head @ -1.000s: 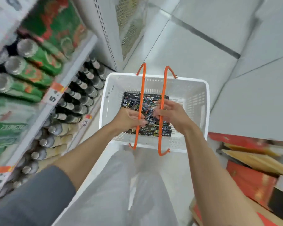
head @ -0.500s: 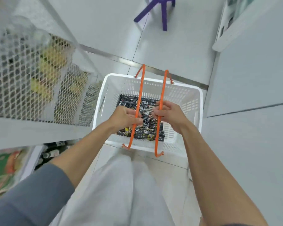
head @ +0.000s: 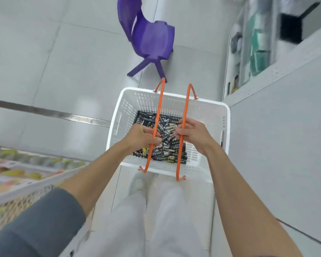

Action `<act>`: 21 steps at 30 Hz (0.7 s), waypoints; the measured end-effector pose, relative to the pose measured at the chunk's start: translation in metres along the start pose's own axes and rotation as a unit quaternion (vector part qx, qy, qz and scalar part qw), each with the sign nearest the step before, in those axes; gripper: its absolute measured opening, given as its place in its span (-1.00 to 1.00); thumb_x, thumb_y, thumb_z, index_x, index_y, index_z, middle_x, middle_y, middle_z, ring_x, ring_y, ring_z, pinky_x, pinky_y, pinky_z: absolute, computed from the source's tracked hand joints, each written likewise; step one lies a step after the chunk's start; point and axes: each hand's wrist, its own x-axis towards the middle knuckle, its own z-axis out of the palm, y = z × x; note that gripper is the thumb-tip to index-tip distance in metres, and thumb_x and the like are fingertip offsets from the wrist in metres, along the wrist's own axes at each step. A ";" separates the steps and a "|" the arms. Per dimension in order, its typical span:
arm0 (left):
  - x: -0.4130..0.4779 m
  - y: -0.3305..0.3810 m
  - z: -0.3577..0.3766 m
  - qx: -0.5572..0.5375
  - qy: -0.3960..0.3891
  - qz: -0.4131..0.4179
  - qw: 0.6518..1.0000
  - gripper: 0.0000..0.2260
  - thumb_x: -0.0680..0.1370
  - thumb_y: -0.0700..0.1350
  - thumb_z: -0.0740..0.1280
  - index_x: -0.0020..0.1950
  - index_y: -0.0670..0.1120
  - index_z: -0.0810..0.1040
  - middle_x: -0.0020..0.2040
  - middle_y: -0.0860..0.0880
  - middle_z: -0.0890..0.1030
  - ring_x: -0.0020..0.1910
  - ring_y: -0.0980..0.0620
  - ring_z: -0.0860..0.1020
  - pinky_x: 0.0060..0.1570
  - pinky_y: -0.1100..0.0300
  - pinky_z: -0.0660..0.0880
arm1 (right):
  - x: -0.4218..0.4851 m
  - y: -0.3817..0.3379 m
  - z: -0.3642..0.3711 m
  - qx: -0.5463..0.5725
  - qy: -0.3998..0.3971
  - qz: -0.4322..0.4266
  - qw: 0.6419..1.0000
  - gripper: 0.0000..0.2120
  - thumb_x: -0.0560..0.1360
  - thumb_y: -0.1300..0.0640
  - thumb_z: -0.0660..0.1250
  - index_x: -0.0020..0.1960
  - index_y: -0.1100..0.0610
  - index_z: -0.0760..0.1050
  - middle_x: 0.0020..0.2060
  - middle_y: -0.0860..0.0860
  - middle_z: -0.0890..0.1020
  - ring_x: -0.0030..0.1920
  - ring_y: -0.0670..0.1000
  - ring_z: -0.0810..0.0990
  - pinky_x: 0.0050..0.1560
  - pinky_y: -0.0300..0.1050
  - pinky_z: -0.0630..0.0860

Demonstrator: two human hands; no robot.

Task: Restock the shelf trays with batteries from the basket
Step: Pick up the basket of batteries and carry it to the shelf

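Grey floor tiles lie under the white basket (head: 208, 115). Left hand (head: 140, 135) and right hand (head: 192, 135) pinch small, hard, slippery batteries (head: 167, 154) at six o'clock from the purple chair (head: 152, 38); grab their middles.

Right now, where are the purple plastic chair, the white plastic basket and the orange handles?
purple plastic chair (head: 155, 40), head view, on its seat.
white plastic basket (head: 206, 110), head view, on its far wall.
orange handles (head: 186, 104), head view, on the right handle's bar.
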 end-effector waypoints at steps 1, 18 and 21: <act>0.021 0.023 -0.003 0.005 -0.001 0.000 1.000 -0.82 0.43 -0.30 0.49 0.02 -0.24 0.64 -0.12 -0.18 0.71 -0.12 -0.10 0.70 -0.06 0.09 0.65 | 0.019 -0.020 -0.008 0.006 0.002 0.000 1.000 -0.69 0.44 0.46 0.38 0.13 0.27 0.46 -0.18 0.13 0.60 -0.19 0.11 0.63 -0.11 -0.07 0.63; 0.347 0.378 -0.059 0.027 0.007 0.008 1.000 -0.83 0.43 -0.27 0.50 0.00 -0.22 0.65 -0.15 -0.14 0.72 -0.16 -0.05 0.71 -0.07 0.11 0.64 | 0.337 -0.362 -0.135 -0.002 0.007 0.008 1.000 -0.69 0.46 0.44 0.36 0.16 0.24 0.45 -0.14 0.14 0.60 -0.16 0.08 0.66 -0.09 -0.09 0.64; 0.394 0.434 -0.067 0.019 0.018 0.006 1.000 -0.81 0.44 -0.29 0.49 0.03 -0.24 0.65 -0.14 -0.16 0.72 -0.16 -0.05 0.71 -0.10 0.13 0.65 | 0.385 -0.415 -0.154 0.002 0.004 0.004 1.000 -0.70 0.46 0.45 0.35 0.15 0.25 0.45 -0.16 0.13 0.60 -0.14 0.09 0.66 -0.03 -0.05 0.64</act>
